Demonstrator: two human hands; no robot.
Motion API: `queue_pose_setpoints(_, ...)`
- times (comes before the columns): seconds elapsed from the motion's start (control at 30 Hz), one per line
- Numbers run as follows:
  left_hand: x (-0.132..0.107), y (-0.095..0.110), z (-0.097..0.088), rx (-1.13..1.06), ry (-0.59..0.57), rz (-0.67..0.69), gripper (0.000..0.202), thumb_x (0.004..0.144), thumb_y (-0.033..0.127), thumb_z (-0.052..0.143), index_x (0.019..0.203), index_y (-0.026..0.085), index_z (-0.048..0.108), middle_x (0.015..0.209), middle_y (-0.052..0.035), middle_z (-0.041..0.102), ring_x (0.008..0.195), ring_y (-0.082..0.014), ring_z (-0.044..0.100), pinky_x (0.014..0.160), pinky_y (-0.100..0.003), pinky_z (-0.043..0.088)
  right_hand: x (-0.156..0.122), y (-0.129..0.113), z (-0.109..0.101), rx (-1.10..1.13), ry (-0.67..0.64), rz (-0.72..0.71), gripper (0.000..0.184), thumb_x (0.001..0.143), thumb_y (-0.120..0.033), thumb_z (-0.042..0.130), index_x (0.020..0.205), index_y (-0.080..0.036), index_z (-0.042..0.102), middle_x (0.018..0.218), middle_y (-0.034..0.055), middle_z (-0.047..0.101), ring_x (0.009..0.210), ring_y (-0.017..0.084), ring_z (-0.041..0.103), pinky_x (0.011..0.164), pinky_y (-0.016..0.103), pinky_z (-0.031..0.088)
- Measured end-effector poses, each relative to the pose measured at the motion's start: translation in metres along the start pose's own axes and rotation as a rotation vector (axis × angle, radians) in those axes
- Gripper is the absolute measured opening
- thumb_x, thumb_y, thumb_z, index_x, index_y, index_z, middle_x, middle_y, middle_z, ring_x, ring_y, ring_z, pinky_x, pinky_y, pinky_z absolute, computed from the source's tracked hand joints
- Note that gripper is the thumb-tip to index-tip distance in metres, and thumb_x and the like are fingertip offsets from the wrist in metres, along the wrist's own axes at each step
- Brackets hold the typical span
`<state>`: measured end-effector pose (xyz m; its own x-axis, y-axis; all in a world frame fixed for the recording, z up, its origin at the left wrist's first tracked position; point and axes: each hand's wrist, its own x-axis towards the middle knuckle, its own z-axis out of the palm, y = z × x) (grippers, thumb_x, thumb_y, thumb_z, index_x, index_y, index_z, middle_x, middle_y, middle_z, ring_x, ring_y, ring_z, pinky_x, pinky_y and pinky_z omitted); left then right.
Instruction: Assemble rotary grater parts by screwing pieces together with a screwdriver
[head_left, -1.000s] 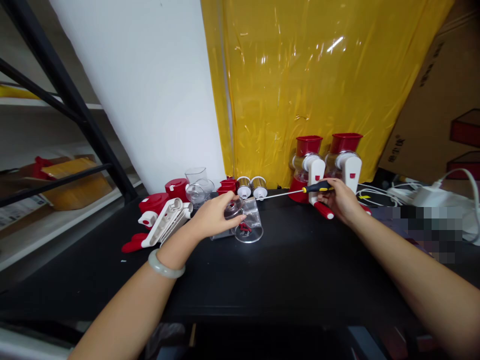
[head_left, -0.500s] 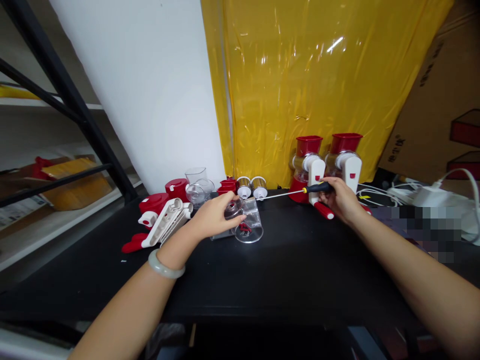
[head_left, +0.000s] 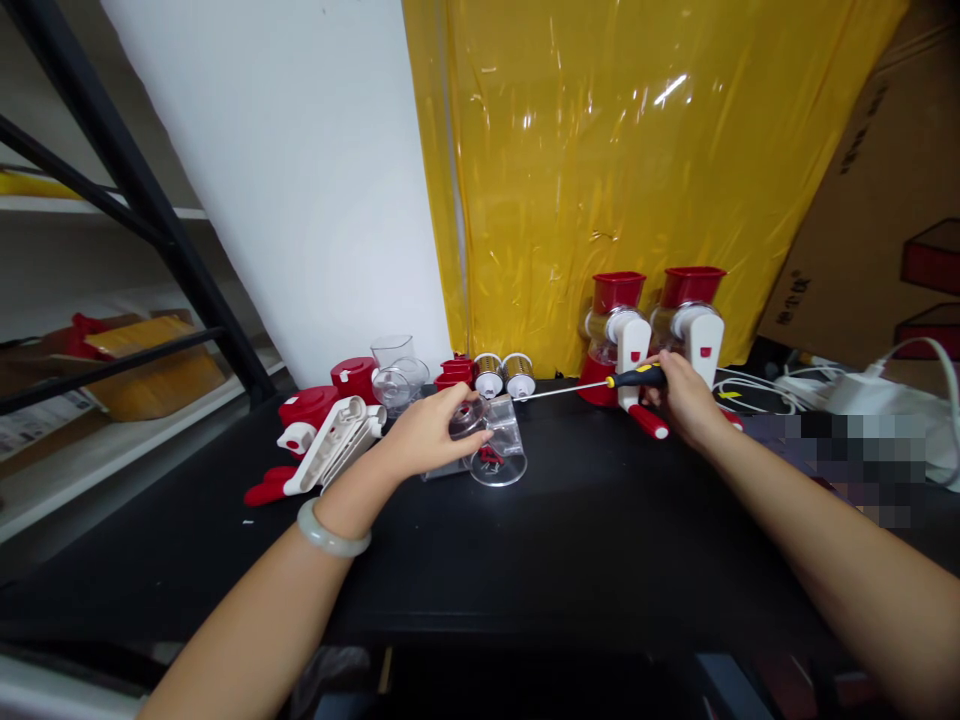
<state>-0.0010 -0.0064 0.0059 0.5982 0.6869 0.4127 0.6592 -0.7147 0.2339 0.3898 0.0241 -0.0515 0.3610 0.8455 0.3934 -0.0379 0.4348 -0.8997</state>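
My left hand (head_left: 427, 432) is closed round a clear plastic grater housing (head_left: 507, 428) that lies on its side on the black table. A small red part (head_left: 490, 458) shows through its round, clear end. In my right hand (head_left: 681, 394) is the black and yellow handle of a screwdriver (head_left: 634, 377), held by the fingers. Its long shaft points left, and the tip meets or nearly meets the upper edge of the housing; the exact contact is too small to make out.
Two assembled red and white rotary graters (head_left: 630, 340) stand at the back right. Behind the housing are metal grater drums (head_left: 519, 374) and red parts (head_left: 454, 370). White crank arms (head_left: 330, 450), red bases (head_left: 307, 405) and another clear housing (head_left: 395, 370) lie left. White cables (head_left: 780, 385) lie right.
The screwdriver handle has turned in my right hand, so more of its yellow marking shows. My right fingers have shifted slightly; my left hand and the housing stay in place.
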Motion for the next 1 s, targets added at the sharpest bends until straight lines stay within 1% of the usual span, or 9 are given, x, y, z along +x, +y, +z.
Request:
queue_pose_setpoints(0.1, -0.0006, -0.0004, 0.0001, 0.006, -0.002, -0.006, 0.034, 0.089, 0.051, 0.063, 0.105, 0.022, 0.056, 0.109, -0.0101, 0.071, 0.096, -0.0281, 0.069, 0.082, -0.042, 0.054, -0.0027, -0.0038, 0.0011, 0.031, -0.003, 0.053, 0.027, 0.080, -0.051, 0.071, 0.082, -0.026, 0.063, 0.043, -0.0067, 0.041, 0.038, 0.011, 0.039, 0.042, 0.026, 0.042)
queue_pose_setpoints(0.27, -0.0010, -0.0008, 0.0005, 0.009, -0.001, -0.003, 0.035, 0.090, 0.051, 0.063, 0.106, 0.022, 0.056, 0.109, -0.0098, 0.071, 0.095, -0.0280, 0.069, 0.082, -0.043, 0.054, -0.0042, -0.0097, 0.0039, 0.136, 0.038, 0.176, 0.021, 0.072, -0.036, 0.073, 0.086, -0.025, 0.062, 0.060, -0.0032, 0.056, 0.047, 0.011, 0.050, 0.043, 0.025, 0.045)
queue_pose_setpoints(0.37, -0.0009, -0.0007, 0.0006, 0.008, -0.004, -0.008, 0.035, 0.089, 0.052, 0.063, 0.107, 0.022, 0.057, 0.110, -0.0097, 0.071, 0.096, -0.0284, 0.069, 0.083, -0.043, 0.054, -0.0055, -0.0100, 0.0037, 0.184, 0.033, 0.195, 0.021, 0.071, -0.031, 0.068, 0.089, -0.025, 0.061, 0.071, -0.0018, 0.061, 0.050, 0.011, 0.054, 0.046, 0.026, 0.049)
queue_pose_setpoints(0.5, -0.0009, -0.0006, 0.0000, 0.001, 0.003, -0.006, 0.036, 0.089, 0.051, 0.064, 0.109, 0.022, 0.057, 0.111, -0.0100, 0.072, 0.097, -0.0286, 0.070, 0.085, -0.043, 0.054, -0.0058, -0.0074, 0.0030, 0.187, -0.004, 0.161, 0.018, 0.074, -0.034, 0.066, 0.088, -0.025, 0.059, 0.073, -0.0015, 0.063, 0.053, 0.013, 0.057, 0.048, 0.027, 0.051)
queue_pose_setpoints(0.6, -0.0005, -0.0005, -0.0002, 0.001, 0.001, 0.001, 0.034, 0.089, 0.051, 0.063, 0.107, 0.022, 0.057, 0.111, -0.0100, 0.072, 0.098, -0.0284, 0.070, 0.085, -0.043, 0.055, -0.0036, -0.0053, 0.0032, 0.136, 0.044, 0.131, 0.024, 0.080, -0.048, 0.065, 0.085, -0.025, 0.058, 0.071, -0.0011, 0.062, 0.052, 0.014, 0.056, 0.046, 0.028, 0.050)
queue_pose_setpoints(0.73, -0.0001, -0.0003, 0.0001, -0.004, 0.006, 0.000, 0.035, 0.089, 0.051, 0.064, 0.109, 0.023, 0.057, 0.114, -0.0104, 0.072, 0.100, -0.0287, 0.070, 0.087, -0.044, 0.055, -0.0023, -0.0042, 0.0026, -0.059, 0.103, 0.055, 0.041, 0.083, -0.066, 0.060, 0.081, -0.026, 0.059, 0.052, -0.0029, 0.051, 0.043, 0.015, 0.049, 0.040, 0.028, 0.044)
queue_pose_setpoints(0.8, -0.0002, -0.0003, 0.0001, -0.004, 0.010, 0.000, 0.037, 0.089, 0.051, 0.064, 0.111, 0.023, 0.057, 0.114, -0.0107, 0.072, 0.100, -0.0290, 0.070, 0.087, -0.045, 0.055, -0.0026, -0.0037, 0.0021, -0.104, 0.081, 0.018, 0.041, 0.081, -0.066, 0.066, 0.080, -0.027, 0.058, 0.045, -0.0052, 0.043, 0.039, 0.014, 0.043, 0.039, 0.028, 0.042)
queue_pose_setpoints(0.87, -0.0004, -0.0002, -0.0001, -0.002, 0.007, 0.000, 0.036, 0.089, 0.051, 0.064, 0.110, 0.022, 0.056, 0.113, -0.0108, 0.072, 0.099, -0.0290, 0.070, 0.087, -0.045, 0.055, -0.0027, -0.0030, 0.0018, -0.060, 0.050, 0.028, 0.037, 0.078, -0.062, 0.071, 0.080, -0.027, 0.058, 0.044, -0.0062, 0.041, 0.038, 0.013, 0.042, 0.040, 0.028, 0.043)
queue_pose_setpoints(1.0, -0.0007, -0.0001, -0.0006, -0.002, -0.006, -0.007, 0.034, 0.089, 0.051, 0.064, 0.106, 0.022, 0.056, 0.110, -0.0104, 0.072, 0.097, -0.0288, 0.070, 0.085, -0.044, 0.055, -0.0027, -0.0035, 0.0027, 0.091, 0.047, 0.119, 0.027, 0.072, -0.046, 0.075, 0.084, -0.027, 0.060, 0.056, -0.0036, 0.053, 0.045, 0.013, 0.049, 0.041, 0.027, 0.044)
